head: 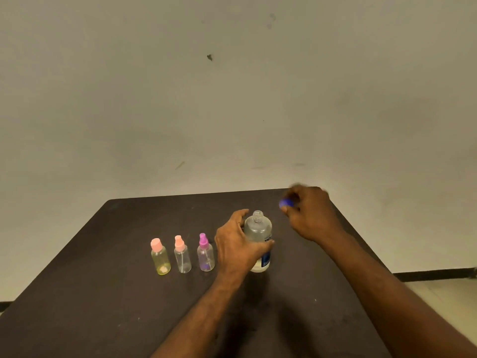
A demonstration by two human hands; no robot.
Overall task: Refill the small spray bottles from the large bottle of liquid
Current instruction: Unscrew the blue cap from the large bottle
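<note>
Head view: large bottle stands upright on the dark table, cap off, threaded neck bare, clear liquid inside, blue label low on its right side. Left hand is wrapped around the bottle's body from the left, thumb across the front, fingers curled behind. Right hand is raised up and to the right of the bottle neck, apart from it, fingertips pinching the blue cap; hand slightly blurred.

Just left of the left hand, three small spray bottles in a row, all upright, tops on: purple-topped bottle nearest the hand, close beside the wrist but whether touching is unclear; then clear bottle with peach sprayer; then yellowish bottle with peach cap farthest left. Small gaps between them.

Open table in front of the small bottles toward the person, and to the left of them. Behind the left hand, bare table runs to the far edge. Right hand sits near the table's far right corner. Right of the right forearm the table edge falls off to a pale floor.

Table top is dark brown, matte, with light specks. Behind it a plain beige wall with a few scuffs and a dark baseboard strip.
</note>
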